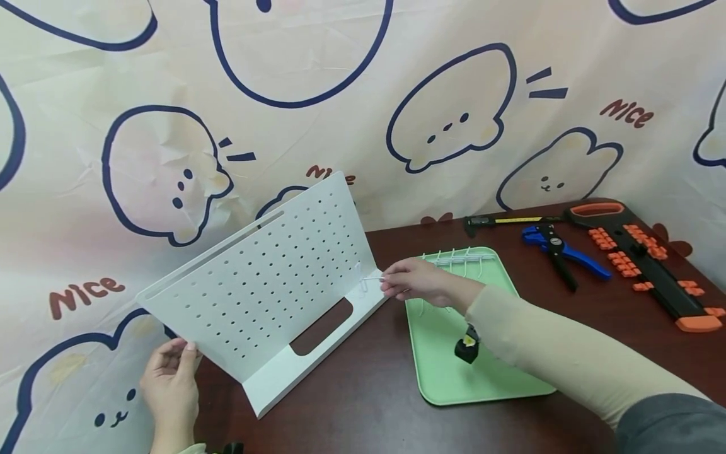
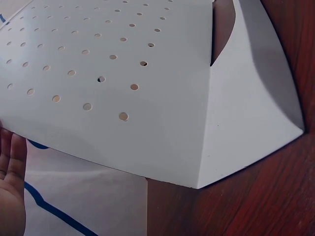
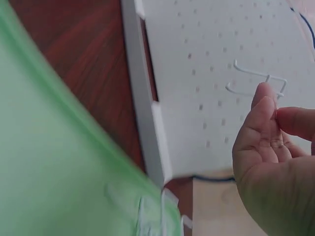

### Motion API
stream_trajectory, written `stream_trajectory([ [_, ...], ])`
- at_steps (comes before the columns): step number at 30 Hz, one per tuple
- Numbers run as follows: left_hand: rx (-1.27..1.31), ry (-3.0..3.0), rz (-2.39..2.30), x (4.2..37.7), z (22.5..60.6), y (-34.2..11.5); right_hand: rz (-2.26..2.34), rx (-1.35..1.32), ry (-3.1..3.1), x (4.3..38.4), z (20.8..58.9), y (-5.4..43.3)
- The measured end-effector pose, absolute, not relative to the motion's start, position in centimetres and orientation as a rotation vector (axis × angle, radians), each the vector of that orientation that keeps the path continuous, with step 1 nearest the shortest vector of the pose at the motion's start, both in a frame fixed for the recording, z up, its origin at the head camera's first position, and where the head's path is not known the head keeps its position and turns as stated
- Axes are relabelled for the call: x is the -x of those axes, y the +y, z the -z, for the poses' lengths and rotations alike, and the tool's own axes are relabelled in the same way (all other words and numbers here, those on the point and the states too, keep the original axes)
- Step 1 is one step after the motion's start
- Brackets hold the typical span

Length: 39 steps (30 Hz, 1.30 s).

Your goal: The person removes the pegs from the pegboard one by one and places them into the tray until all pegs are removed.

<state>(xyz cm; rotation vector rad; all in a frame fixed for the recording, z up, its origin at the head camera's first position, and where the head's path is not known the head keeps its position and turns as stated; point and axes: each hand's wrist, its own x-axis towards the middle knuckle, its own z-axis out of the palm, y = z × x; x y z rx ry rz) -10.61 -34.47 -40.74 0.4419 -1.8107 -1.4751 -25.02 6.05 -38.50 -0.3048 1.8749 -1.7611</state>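
A white pegboard (image 1: pixel 266 287) bent into an L, with an oblong slot in its lower flange, stands tilted on the dark table. My left hand (image 1: pixel 172 378) grips its left edge between thumb and fingers; in the left wrist view only part of that hand (image 2: pixel 11 187) shows. Close to the board's right end, my right hand (image 1: pixel 416 282) pinches a white wire hook (image 3: pixel 251 73) with two prongs. In the right wrist view the hook is in front of the holes; whether it touches the board I cannot tell. More white wire hooks (image 1: pixel 462 257) lie in the green tray.
The green tray (image 1: pixel 448 378) also holds a small black object (image 1: pixel 467 349), partly hidden by my right sleeve. Farther right lie a blue and black wire stripper (image 1: pixel 558 247), a thin tool with a yellow strip (image 1: pixel 524 220) and a long black and orange tool (image 1: pixel 652 271). Behind hangs a printed cloth (image 1: pixel 317 139).
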Motion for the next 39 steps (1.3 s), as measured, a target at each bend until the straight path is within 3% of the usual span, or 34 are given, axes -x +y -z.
stream_trajectory([
  [14,-0.451,-1.819,1.441,10.7,40.9,-34.6,1.737,0.195,1.994,24.9,40.7,14.3],
  [39,-0.468,-1.815,1.446,10.8,40.9,-34.4,1.871,-0.091,1.835,22.5,44.1,19.6],
])
